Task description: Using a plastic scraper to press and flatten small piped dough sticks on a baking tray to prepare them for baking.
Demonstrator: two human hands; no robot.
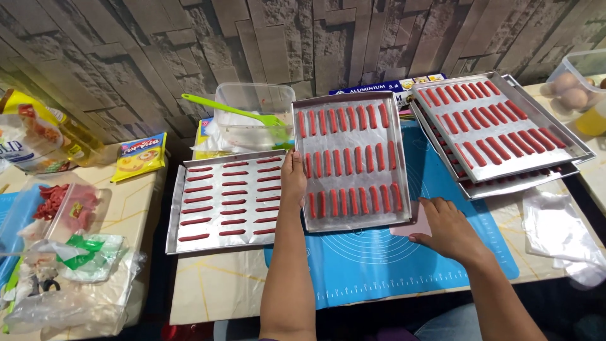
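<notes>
The left hand (293,175) grips the left rim of the middle baking tray (351,159), fingers curled over the edge and holding it — the tray sits tilted, its far edge propped up near the back of the table and its near edge on the blue silicone mat (379,265). The tray is lined with foil and carries three rows of short red dough sticks (353,158). The right hand (447,228) lies flat on the mat just past the tray's near right corner, fingers spread wide and holding nothing, with a pale pink scraper (418,226) partly under its fingertips. To the left, overhanging the gap between the two tables, a second foil-lined tray (222,201) holds thinner red strips in three columns. At the right rear corner two more filled trays (505,129) are stacked one on the other. Behind the middle tray stands a clear plastic tub (252,112) with a green spatula (233,111) resting across its rim. On the left table lie a yellow packet (140,155), a clear container of red dough (68,208) and crumpled plastic bags (69,290) — at the far right edge, a tub of eggs (577,79).
</notes>
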